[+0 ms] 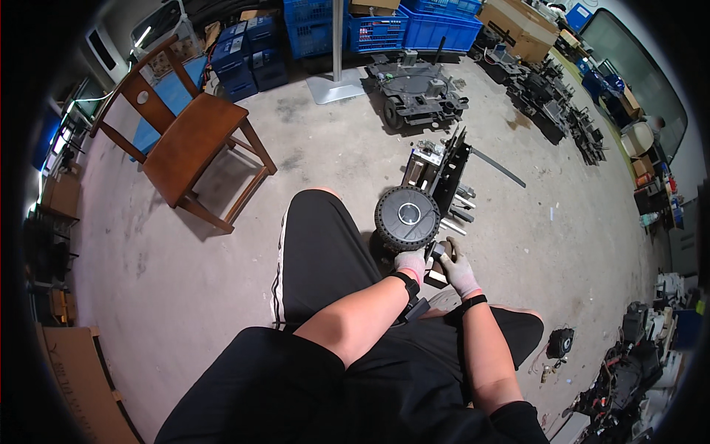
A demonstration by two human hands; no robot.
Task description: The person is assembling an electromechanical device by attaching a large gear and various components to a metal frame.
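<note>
Your gloved left hand (410, 262) rests against the round black ribbed wheel (407, 217) on the concrete floor (310, 163); your gloved right hand (458, 271) grips a small metal part (438, 251) beside it.

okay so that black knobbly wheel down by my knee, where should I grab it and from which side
Probably by the treaded rim of the black wheel, from the near lower edge where your left hand already rests. Its flat round face points up at you and shows no handle, while the black metal frame crowds its far side. The right hand sits just beside that edge, free to steady it.
</note>
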